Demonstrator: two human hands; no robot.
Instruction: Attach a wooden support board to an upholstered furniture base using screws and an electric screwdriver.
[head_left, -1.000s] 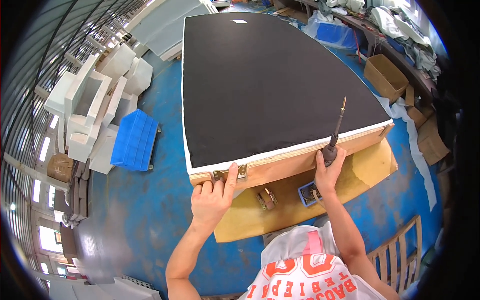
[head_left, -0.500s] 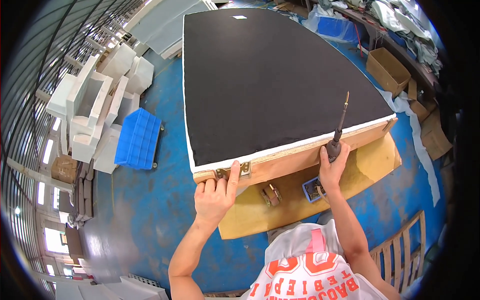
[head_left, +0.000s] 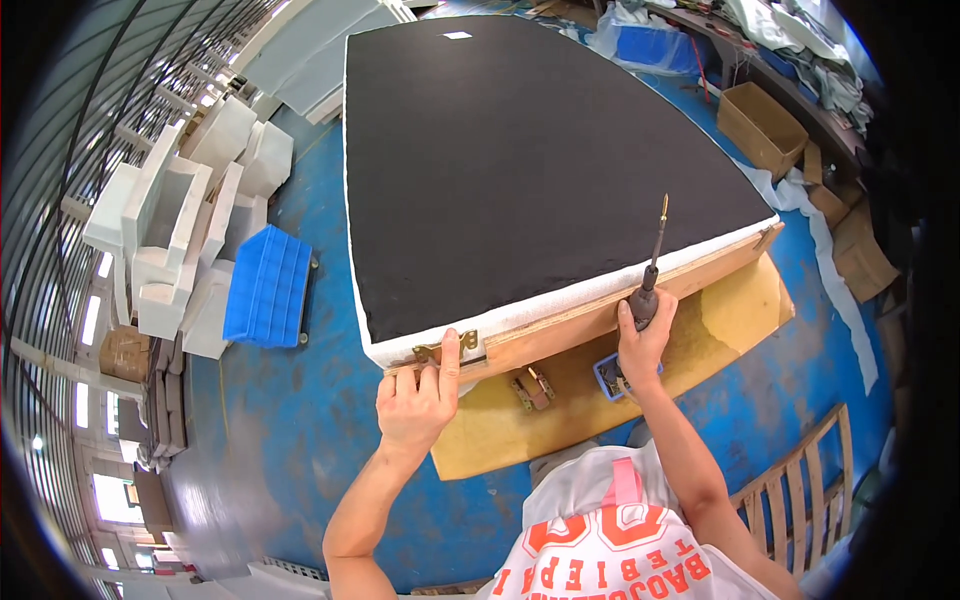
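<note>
In front of me lies a large upholstered frame with a black fabric face (head_left: 530,170), a white fabric border and a bare wooden side (head_left: 560,338). My left hand (head_left: 415,408) is at its near left corner. Its stretched index finger presses a brass-coloured metal bracket (head_left: 430,353) against the edge, while the other fingers curl below. My right hand (head_left: 646,338) grips a dark power screwdriver (head_left: 643,300) near the wooden side, its long bit pointing up and away from me. Whether any screw sits on the bit is too small to tell.
Beneath the frame is a yellow padded surface (head_left: 480,440), bearing another metal bracket (head_left: 533,388) and a small blue tray (head_left: 604,376) of small parts. A blue wheeled bin (head_left: 268,290) stands left, a cardboard box (head_left: 762,128) far right, a wooden rack (head_left: 795,490) near right.
The bracket under my left hand now lies higher, over the white border at the edge. My right hand still holds the screwdriver, with little movement. The whole view has shifted slightly.
</note>
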